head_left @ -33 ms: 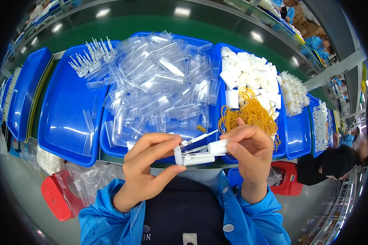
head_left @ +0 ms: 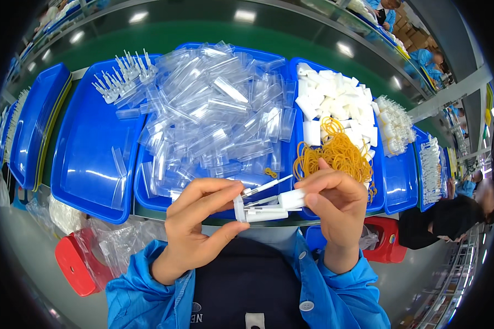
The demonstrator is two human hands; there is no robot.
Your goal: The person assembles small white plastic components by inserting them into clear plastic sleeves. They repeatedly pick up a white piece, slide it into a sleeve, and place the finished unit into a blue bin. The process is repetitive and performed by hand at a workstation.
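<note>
In front of my body, the thumb and fingers of my left hand (head_left: 203, 216) grip the flat end of a white plastic piece (head_left: 239, 209). Several thin white rods stick out of that piece toward the right. Between the thumb and fingers of my right hand (head_left: 336, 200) is a small white block (head_left: 292, 198), which sits against or around one rod; I cannot tell which. A second white block (head_left: 269, 215) lies along the lower rods. Just beyond my right hand are yellow rubber bands (head_left: 340, 156), heaped over loose white blocks (head_left: 335, 93).
A blue tray (head_left: 214, 171) of clear plastic sleeves (head_left: 219, 109) lies ahead. To its left, another blue tray (head_left: 93, 159) holds upright rodded pieces (head_left: 123, 77). More trays flank both sides. Red stools (head_left: 77, 266) stand below. A person in black (head_left: 450, 219) is at the right.
</note>
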